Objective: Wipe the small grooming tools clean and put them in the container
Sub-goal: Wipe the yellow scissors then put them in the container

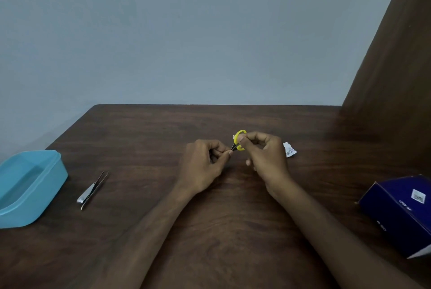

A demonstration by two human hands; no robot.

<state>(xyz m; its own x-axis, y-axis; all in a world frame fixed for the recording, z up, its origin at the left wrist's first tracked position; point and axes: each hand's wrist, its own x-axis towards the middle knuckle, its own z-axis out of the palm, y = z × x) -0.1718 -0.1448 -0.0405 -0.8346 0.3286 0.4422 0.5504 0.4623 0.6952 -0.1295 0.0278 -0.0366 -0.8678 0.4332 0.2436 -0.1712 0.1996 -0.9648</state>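
Small scissors with yellow handle loops [238, 139] are held above the middle of the brown table [210, 218]. My right hand [263, 153] pinches the yellow handles. My left hand [205, 162] pinches the dark blade end with thumb and fingertips; whether a wipe lies between the fingers I cannot tell. A metal nail clipper [86, 194] and tweezers [96, 188] lie side by side on the table to the left. The open blue plastic container [46, 186] stands at the left edge, with nothing visible inside it.
A torn white sachet wrapper [289, 149] lies just right of my right hand. A dark blue cardboard box [396, 209] sits at the right edge. A grey wall rises behind the table, and a brown wooden panel [396, 67] on the right.
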